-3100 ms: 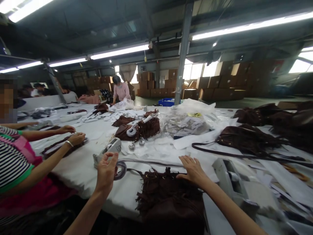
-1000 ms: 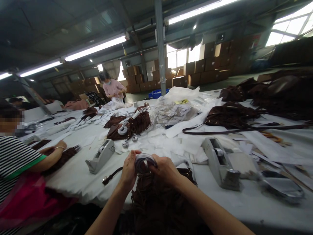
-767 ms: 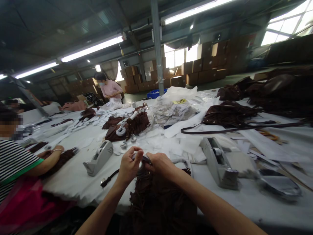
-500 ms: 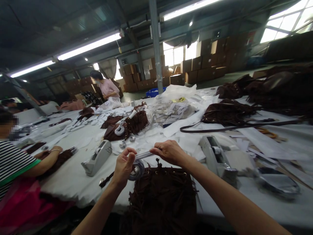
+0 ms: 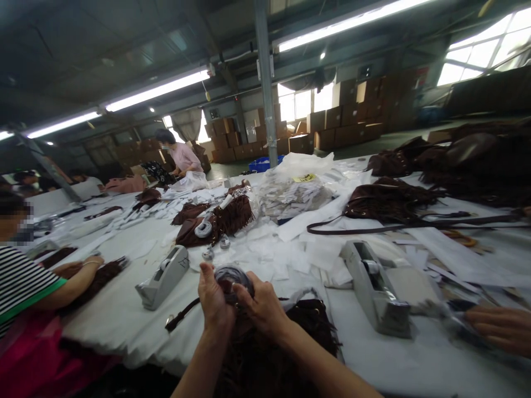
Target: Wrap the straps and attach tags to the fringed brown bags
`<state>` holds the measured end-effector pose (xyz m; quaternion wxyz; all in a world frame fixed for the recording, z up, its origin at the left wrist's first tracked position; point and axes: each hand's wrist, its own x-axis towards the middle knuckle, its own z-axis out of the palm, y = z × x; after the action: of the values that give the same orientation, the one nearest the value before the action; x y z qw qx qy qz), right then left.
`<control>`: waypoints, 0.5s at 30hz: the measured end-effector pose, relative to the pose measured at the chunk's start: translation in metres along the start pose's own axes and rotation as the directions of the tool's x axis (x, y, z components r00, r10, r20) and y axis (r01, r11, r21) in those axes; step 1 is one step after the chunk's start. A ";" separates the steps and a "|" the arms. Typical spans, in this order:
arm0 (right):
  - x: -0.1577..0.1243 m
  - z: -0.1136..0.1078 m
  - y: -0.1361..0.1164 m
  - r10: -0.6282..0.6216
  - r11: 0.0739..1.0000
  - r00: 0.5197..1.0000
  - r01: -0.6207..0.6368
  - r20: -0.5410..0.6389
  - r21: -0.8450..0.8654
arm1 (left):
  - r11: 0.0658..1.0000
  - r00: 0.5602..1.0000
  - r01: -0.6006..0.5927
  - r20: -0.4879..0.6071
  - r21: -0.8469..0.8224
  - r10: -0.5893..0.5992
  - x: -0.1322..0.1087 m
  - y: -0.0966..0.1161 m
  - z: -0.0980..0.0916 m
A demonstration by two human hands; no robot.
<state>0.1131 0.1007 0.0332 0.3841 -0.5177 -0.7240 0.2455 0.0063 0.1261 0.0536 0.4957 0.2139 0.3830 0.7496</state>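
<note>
Between my two hands is a shiny coil of grey wrapping strip (image 5: 234, 273). My left hand (image 5: 213, 304) cups it from the left, thumb up. My right hand (image 5: 265, 304) grips its right side, thumb pressed against the inner edge. Under my forearms lies a dark brown fringed bag (image 5: 317, 320), largely covered by my arms. A loose grey strip (image 5: 302, 296) runs over the bag's top edge. Left of my hands, a brown strap end (image 5: 180, 316) with a metal buckle rests on the white-covered table.
Grey tape dispensers stand left (image 5: 164, 276) and right (image 5: 375, 290) of my hands. Beyond lie brown bags (image 5: 215, 221) with a grey coil and a heap of white slips (image 5: 290, 190). A co-worker's hand (image 5: 500, 329) reaches in at right; another person (image 5: 29, 282) works at left.
The strip stretched between my hands is now gathered at the coil. My right hand has come down and left to meet my left hand. A co-worker's hand has appeared at right.
</note>
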 end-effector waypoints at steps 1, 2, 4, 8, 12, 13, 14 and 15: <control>0.000 -0.002 0.002 0.016 0.998 1.000 -0.015 0.008 -0.067 | 0.999 0.999 -0.012 0.042 0.048 0.010 0.000 -0.003 -0.003; -0.001 -0.006 0.005 0.029 0.986 0.999 -0.024 0.028 -0.164 | 0.993 0.992 -0.019 0.123 0.115 0.004 0.001 -0.003 -0.007; 0.000 -0.015 0.012 0.039 0.927 0.995 -0.002 0.090 -0.375 | 0.949 0.930 -0.047 0.361 0.312 -0.072 0.004 0.003 -0.013; 0.002 -0.027 0.015 -0.074 0.814 0.960 0.214 0.269 -0.539 | 0.700 0.665 -0.294 0.665 0.651 -0.340 0.015 0.027 -0.012; 0.012 -0.039 0.005 -0.215 0.795 0.926 0.351 0.311 -0.494 | 0.635 0.602 -0.379 0.701 0.673 -0.383 0.018 0.037 0.003; 0.016 -0.044 0.004 -0.243 0.812 0.932 0.346 0.268 -0.469 | 0.680 0.645 -0.329 0.682 0.656 -0.346 0.019 0.036 0.006; 0.019 -0.048 0.003 -0.255 0.838 0.943 0.326 0.214 -0.437 | 0.740 0.708 -0.265 0.646 0.618 -0.285 0.019 0.034 0.009; 0.021 -0.051 0.004 -0.246 0.869 0.955 0.292 0.164 -0.400 | 0.807 0.775 -0.203 0.594 0.555 -0.214 0.019 0.032 0.012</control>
<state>0.1532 0.1200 0.0666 0.2546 -0.4680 -0.8445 0.0556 -0.0120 0.1407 0.0852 0.5050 0.5944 0.4083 0.4743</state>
